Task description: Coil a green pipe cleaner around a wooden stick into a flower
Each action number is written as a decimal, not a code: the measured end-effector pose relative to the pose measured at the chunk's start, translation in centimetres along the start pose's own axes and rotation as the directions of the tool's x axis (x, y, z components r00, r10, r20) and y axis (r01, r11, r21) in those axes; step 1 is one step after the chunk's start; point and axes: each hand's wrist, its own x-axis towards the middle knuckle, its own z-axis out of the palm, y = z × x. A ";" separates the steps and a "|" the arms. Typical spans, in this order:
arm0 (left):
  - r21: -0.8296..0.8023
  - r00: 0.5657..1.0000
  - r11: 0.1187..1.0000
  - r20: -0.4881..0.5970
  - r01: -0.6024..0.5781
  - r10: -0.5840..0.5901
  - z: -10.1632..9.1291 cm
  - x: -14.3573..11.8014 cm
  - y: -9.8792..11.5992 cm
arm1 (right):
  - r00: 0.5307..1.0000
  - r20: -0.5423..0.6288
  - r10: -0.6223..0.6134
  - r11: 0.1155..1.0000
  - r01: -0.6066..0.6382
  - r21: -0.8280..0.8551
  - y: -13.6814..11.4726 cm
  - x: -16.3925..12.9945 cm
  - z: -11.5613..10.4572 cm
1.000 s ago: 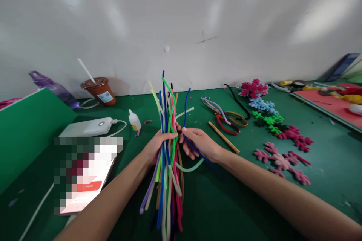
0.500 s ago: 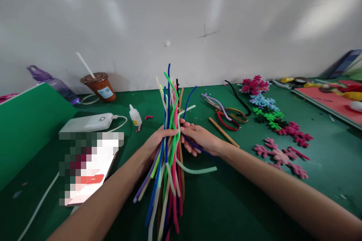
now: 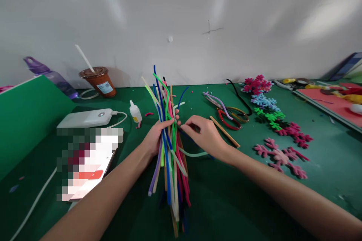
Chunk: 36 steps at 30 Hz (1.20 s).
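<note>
Left hand (image 3: 157,137) still grips my stems (image 3: 169,147); right hand (image 3: 205,135) just let go (fingers pinched, now picking).

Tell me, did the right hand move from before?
Yes. The right hand has turned palm down and shifted slightly toward the scissors, fingertips still at the pipe cleaner bundle in the left hand.

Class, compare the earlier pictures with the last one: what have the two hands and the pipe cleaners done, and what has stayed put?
The right hand has turned palm-down, its fingers pinching at the bundle's right edge. The pale green pipe cleaner has drawn in under that hand. The left hand still grips the pipe cleaner bundle. The scissors, glue bottle and felt snowflakes are unmoved.
</note>
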 end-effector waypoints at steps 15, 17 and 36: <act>-0.019 0.992 0.994 0.067 0.107 -0.105 0.2 -0.4 0.5 | 0.865 0.425 0.268 0.763 -0.460 0.454 0.2 0.7 -0.3; -0.018 0.993 0.993 0.041 0.116 -0.115 0.5 -0.5 0.6 | 0.841 0.464 0.277 0.656 -0.519 0.549 0.0 0.7 -0.5; -0.081 0.996 0.993 0.018 0.087 -0.086 0.2 -0.3 0.6 | 0.807 0.535 0.248 0.692 -0.534 0.486 0.8 0.3 -0.3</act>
